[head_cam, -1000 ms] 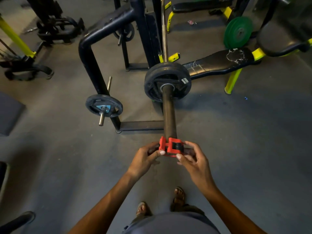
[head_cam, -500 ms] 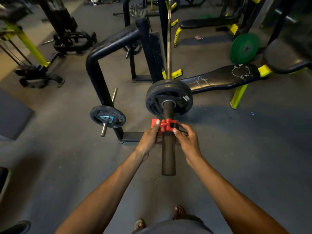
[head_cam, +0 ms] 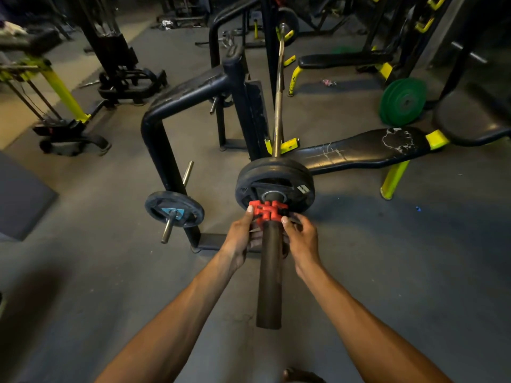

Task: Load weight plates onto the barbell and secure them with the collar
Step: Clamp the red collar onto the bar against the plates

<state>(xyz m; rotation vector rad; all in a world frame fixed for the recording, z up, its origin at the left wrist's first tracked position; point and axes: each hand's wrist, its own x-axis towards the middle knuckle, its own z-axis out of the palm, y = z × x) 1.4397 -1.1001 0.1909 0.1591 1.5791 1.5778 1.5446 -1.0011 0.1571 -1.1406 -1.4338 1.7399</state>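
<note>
Markings on the gym equipment: none legible.
A small white label (head_cam: 303, 188) sits on the face of the black weight plate (head_cam: 249, 186), right of the barbell sleeve (head_cam: 269, 272); its print is too small to read. A blue hub sticker (head_cam: 168, 212) on the stored plate to the left shows no readable text.

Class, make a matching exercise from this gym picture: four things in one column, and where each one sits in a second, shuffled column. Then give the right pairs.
Things:
1. red collar
2. green plates
3. small black plate
4. barbell

Places:
A. on a rack storage peg
B. on the floor, far right
C. on the sleeve, between both hands
D. across the rack, above the bench

Pairs: 1-C, 2-B, 3-A, 4-D
</note>
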